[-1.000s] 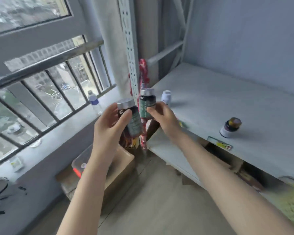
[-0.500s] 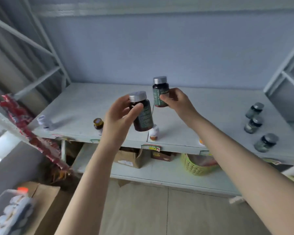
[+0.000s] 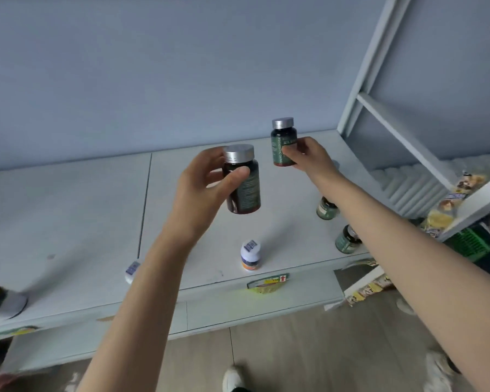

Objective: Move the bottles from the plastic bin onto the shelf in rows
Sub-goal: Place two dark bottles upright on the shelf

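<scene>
Head view: the left hand [image 3: 201, 190] has its grip closed around a dark brown silver-capped bottle [image 3: 242, 181], the right hand [image 3: 306, 155] around a smaller green-labelled bottle [image 3: 283, 144], both above the white shelf [image 3: 68, 216]. Carrying step; next, set each down beside the jars [image 3: 327, 207] at right (bin unseen).

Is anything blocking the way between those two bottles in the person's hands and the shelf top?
Nothing visible. Both the left-hand bottle and right-hand bottle hang over bare shelf. The small white bottle and green jars stand nearer the front edge.
</scene>
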